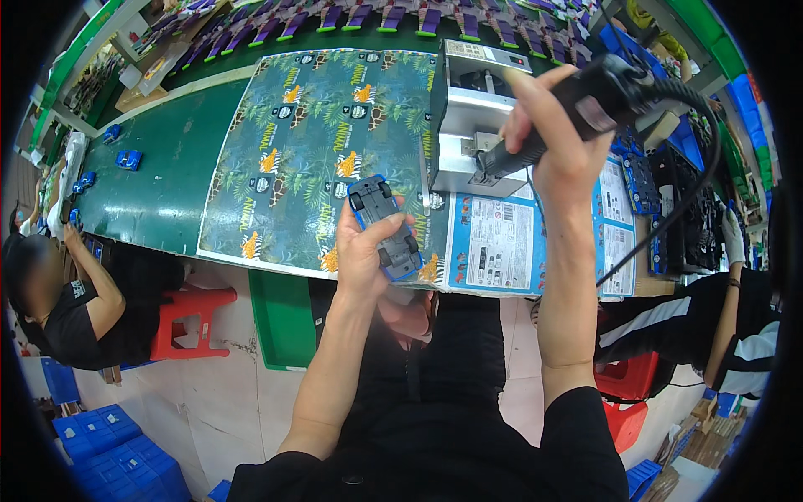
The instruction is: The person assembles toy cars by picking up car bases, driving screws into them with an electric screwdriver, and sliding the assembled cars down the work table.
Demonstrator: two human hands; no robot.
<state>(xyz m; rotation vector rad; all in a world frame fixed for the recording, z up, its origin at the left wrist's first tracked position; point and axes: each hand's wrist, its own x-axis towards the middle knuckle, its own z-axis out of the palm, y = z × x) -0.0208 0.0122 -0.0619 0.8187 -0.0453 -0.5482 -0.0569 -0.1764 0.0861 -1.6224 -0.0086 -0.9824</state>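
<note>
My left hand [361, 255] is closed around a blue toy car [374, 199], turned so its dark grey underside and black wheels face up, with my thumb across the chassis. My right hand [559, 138] grips a black electric screwdriver [600, 99] with a cable at its rear. The screwdriver's tip points down and left at the front of a silver metal box [458, 151], which looks like a screw feeder. Whether the tip touches the box or carries a screw is too small to tell.
Animal-print sheets [305, 142] and a blue printed sheet [499, 238] cover the bench. Several blue cars [128, 159] lie on the green surface at left; more [640, 184] stand beside black parts at right. Purple-and-green pieces [393, 18] line the back. People sit at both sides. The screwdriver cable [669, 219] loops down at right.
</note>
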